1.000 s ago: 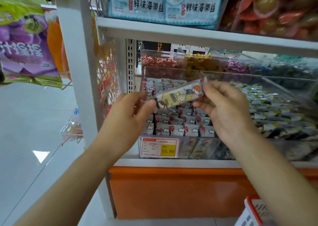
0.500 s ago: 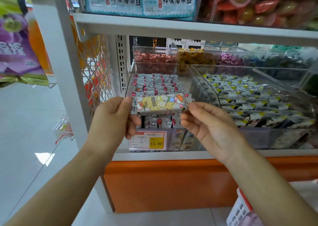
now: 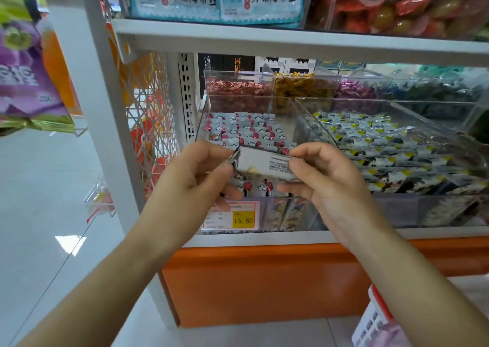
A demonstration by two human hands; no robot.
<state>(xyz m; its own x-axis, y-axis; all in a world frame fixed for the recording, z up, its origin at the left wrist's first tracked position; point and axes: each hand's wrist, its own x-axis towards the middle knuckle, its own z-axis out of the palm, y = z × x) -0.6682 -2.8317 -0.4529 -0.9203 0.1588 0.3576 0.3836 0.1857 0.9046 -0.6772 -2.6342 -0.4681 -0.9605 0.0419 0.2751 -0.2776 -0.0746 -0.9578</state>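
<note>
Near right corner first: a white plastic shopping basket with a red rim [image 3: 375, 317] sits low, and both forearms rise past it toward the shelf. The left hand [image 3: 201, 177] pinches the crimped end of a small oblong white film snack packet [image 3: 260, 162] between thumb and fingertips. The right hand [image 3: 328, 185] nips the other end, thumb on top. So both hands are clamped on it, and the packet hangs in the air between them, just in front of a clear acrylic bin [image 3: 287, 108] of cloud-printed packets.

What could go wrong? It's a fingertip hold on slick film, nothing more. Loosen one pinch and it swings or drops to the floor. Tug the ends apart too hard and a seam may split.

The packet shows its plain white back, with a block of fine black print too blurred to read and a dab of yellow at the lower edge.

On the bin front is a yellow-and-white price label [image 3: 230, 218]. Beyond is a second clear bin [image 3: 397, 108] of yellow-cornered sachets, then light-blue seaweed packs [image 3: 219, 0] on the shelf above.
</note>
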